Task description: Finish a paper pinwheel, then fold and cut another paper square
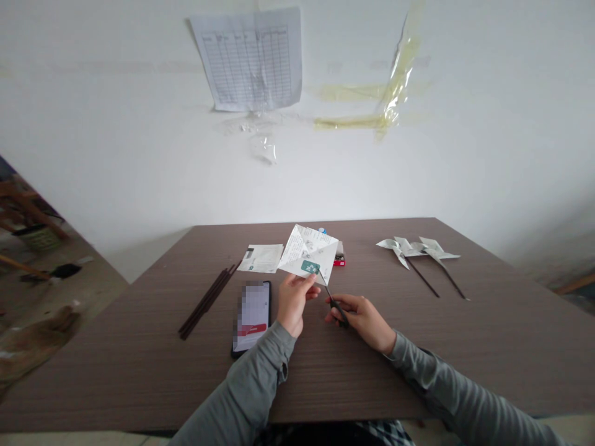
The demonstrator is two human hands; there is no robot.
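Note:
My left hand (294,301) pinches the lower edge of a square sheet of printed paper (302,246), held up above the table. Diagonal creases cross the sheet, and a green patch shows near its bottom. In my right hand (365,319) is a pair of scissors (338,311) with dark handles. Their blades point up and left and meet the paper's lower right part, close to my left fingertips. Whether the blades are apart is too small to tell. Partly hidden behind the sheet is a small red box (341,262).
More printed paper (263,259) lies left of the held sheet. Several dark sticks (209,300) and a phone (252,317) are on the brown table (372,378). Two paper pinwheels on sticks (400,249) lie at the right. A white wall (153,155) stands behind the table.

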